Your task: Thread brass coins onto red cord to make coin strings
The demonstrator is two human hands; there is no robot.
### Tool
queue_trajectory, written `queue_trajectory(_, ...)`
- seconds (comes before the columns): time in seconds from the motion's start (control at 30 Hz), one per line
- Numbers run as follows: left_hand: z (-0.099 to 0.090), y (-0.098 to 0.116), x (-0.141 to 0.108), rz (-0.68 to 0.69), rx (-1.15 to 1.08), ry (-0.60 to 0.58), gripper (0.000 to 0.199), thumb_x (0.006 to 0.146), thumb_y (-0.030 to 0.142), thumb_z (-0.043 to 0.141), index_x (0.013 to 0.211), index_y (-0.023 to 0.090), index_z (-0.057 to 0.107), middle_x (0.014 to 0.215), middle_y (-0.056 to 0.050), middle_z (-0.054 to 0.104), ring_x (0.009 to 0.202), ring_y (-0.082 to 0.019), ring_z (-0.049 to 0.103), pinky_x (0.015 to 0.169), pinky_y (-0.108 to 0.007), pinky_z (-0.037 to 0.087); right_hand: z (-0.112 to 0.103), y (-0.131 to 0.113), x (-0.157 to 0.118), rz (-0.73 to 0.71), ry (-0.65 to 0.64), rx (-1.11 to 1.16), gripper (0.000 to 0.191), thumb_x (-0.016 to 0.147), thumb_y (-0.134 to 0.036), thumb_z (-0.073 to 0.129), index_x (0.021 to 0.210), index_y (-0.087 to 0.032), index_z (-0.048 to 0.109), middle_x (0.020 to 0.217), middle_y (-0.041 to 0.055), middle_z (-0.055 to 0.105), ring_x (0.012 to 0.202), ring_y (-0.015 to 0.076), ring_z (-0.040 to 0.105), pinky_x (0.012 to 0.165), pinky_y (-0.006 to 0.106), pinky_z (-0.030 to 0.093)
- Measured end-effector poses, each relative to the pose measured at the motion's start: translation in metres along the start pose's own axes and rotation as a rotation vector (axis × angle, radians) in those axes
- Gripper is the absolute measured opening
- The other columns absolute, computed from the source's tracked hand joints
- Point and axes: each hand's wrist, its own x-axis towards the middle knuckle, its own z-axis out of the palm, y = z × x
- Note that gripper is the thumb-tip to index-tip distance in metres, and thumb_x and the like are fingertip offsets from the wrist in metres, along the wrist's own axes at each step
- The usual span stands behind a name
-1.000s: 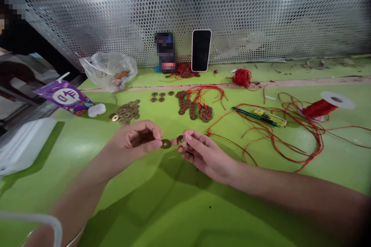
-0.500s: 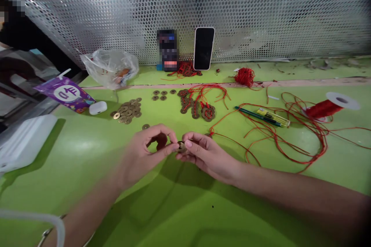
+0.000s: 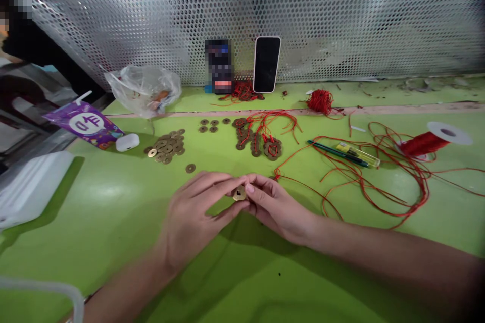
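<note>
A brass coin with a square hole is held up over the table between my hands. My right hand pinches its right side, thumb across the face. From the left, my left hand has forefinger and thumb curved round the coin's upper and lower edges. Whether more coins are stacked behind this one is hidden. Beyond the hands lies a single loose coin, with a heap of coins farther left. Coins tied with red cord lie straight ahead, and another red-corded piece is partly covered by my right hand.
On the right are loose red cords, a spool, a green pen and a yellow-clear lighter-like item. Two phones, one a white-edged phone, lean on the perforated metal panel. A purple packet lies left.
My left hand has shifted right and its fingers have moved from the coin's left edge to round it. The coin now shows its face more fully. My right hand has barely moved.
</note>
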Motion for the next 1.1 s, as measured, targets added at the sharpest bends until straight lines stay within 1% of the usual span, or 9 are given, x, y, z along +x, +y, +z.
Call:
queue_trajectory(0.43,0.001,0.002,-0.005,-0.041,-0.046,0.005,0.032,0.083,0.024,0.069,0.114,0.027,0.062,0.096,0.001,0.067,0.079,-0.011,0.061,0.071,-0.024,0.051,-0.002,0.001,-0.001,0.002,-0.071,-0.034,0.019,0.076,-0.03,0.075,0.088,-0.018,0.066,0.081,-0.0006,0.064,0.079,0.0071,0.06,0.08,0.019,0.047)
queue_trajectory(0.53,-0.004,0.001,-0.001,-0.051,-0.081,-0.04,0.032,0.082,0.032,0.068,0.113,0.026,0.064,0.095,0.0,0.068,0.079,-0.012,0.062,0.071,-0.025,0.052,-0.001,-0.001,-0.002,0.009,-0.084,-0.065,0.021,0.076,-0.032,0.075,0.089,-0.018,0.065,0.081,0.0012,0.066,0.081,0.0092,0.062,0.079,0.021,0.048)
queue_trajectory(0.63,-0.023,-0.013,0.007,-0.174,-0.164,-0.134,0.05,0.075,0.054,0.068,0.117,0.028,0.062,0.096,0.0,0.07,0.078,-0.015,0.062,0.069,-0.029,0.054,-0.001,-0.003,-0.003,0.041,-0.072,-0.056,0.022,0.073,-0.034,0.077,0.083,-0.019,0.064,0.08,0.0005,0.066,0.081,0.0091,0.063,0.073,0.019,0.047)
queue_trajectory(0.67,-0.031,-0.021,0.01,-0.254,-0.164,-0.135,0.055,0.074,0.057,0.068,0.12,0.028,0.06,0.097,0.0,0.07,0.077,-0.016,0.062,0.07,-0.03,0.054,-0.001,-0.004,-0.003,0.054,-0.058,-0.04,0.022,0.072,-0.033,0.078,0.081,-0.019,0.063,0.079,-0.0007,0.066,0.082,0.0087,0.063,0.073,0.018,0.047)
queue_trajectory(0.73,-0.047,-0.042,0.013,-0.456,-0.061,-0.082,0.05,0.077,0.054,0.067,0.119,0.028,0.06,0.102,-0.001,0.069,0.084,-0.018,0.061,0.079,-0.033,0.051,-0.001,-0.006,-0.004,0.072,-0.033,-0.005,0.022,0.07,-0.03,0.08,0.08,-0.021,0.062,0.078,-0.0027,0.066,0.084,0.0081,0.064,0.076,0.017,0.048)
queue_trajectory(0.83,-0.06,-0.074,0.011,-0.546,0.204,-0.309,0.041,0.08,0.052,0.061,0.113,0.027,0.064,0.11,-0.004,0.066,0.085,-0.021,0.059,0.076,-0.035,0.046,0.0,-0.007,-0.005,0.074,-0.025,0.017,0.022,0.071,-0.027,0.079,0.086,-0.022,0.064,0.079,-0.003,0.068,0.084,0.0064,0.065,0.077,0.016,0.048)
queue_trajectory(0.93,-0.059,-0.092,0.007,-0.574,0.295,-0.502,0.041,0.083,0.05,0.055,0.115,0.026,0.063,0.11,-0.005,0.064,0.086,-0.023,0.058,0.072,-0.034,0.043,0.0,-0.007,-0.005,0.071,-0.038,0.014,0.021,0.073,-0.028,0.078,0.089,-0.022,0.066,0.081,-0.0017,0.071,0.078,0.0037,0.064,0.075,0.014,0.048)
queue_trajectory(1.0,-0.054,-0.097,0.006,-0.581,0.28,-0.565,0.043,0.083,0.05,0.053,0.117,0.025,0.062,0.11,-0.005,0.064,0.086,-0.023,0.058,0.07,-0.033,0.042,0.0,-0.007,-0.005,0.065,-0.043,0.014,0.02,0.072,-0.028,0.078,0.087,-0.022,0.067,0.082,-0.0015,0.071,0.074,0.0027,0.064,0.074,0.013,0.048)
queue_trajectory(1.1,-0.049,-0.1,0.006,-0.573,0.236,-0.589,0.041,0.082,0.052,0.052,0.109,0.025,0.066,0.109,-0.005,0.064,0.084,-0.022,0.058,0.069,-0.032,0.043,0.0,-0.007,-0.005,0.065,-0.027,0.008,0.022,0.069,-0.029,0.08,0.085,-0.021,0.067,0.084,-0.0012,0.072,0.072,0.0028,0.064,0.073,0.014,0.049)
